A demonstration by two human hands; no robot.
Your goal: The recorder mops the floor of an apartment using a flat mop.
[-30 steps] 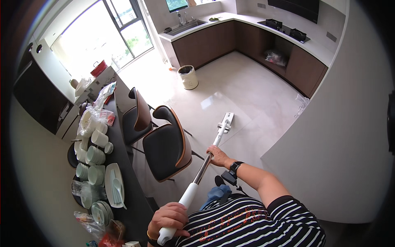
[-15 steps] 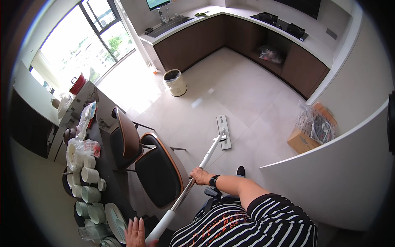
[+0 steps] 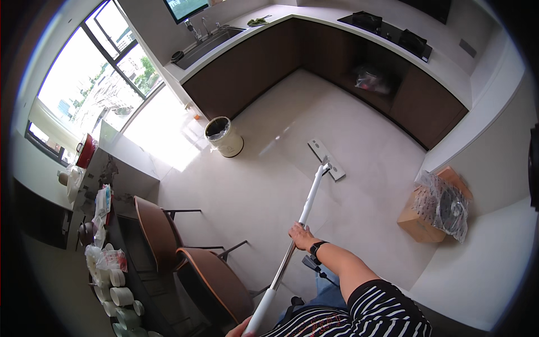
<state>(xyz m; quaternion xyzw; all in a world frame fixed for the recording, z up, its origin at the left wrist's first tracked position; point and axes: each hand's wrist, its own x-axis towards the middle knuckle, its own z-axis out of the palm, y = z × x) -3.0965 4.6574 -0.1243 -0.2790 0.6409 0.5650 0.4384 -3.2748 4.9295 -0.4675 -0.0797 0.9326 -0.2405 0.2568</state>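
Holding the pole (image 3: pixel 286 259), hands (image 3: pixel 304 236) leave open floor (image 3: pixel 370 146) between mop (image 3: pixel 327 161) and cabinets (image 3: pixel 432 115).

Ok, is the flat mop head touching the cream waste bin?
No, the flat mop head lies on the floor to the right of the cream waste bin, with a visible gap between them.

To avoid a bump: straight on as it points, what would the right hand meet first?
The mop pole the right hand grips; beyond, the way between bin and chairs looks free, though depth is unclear.
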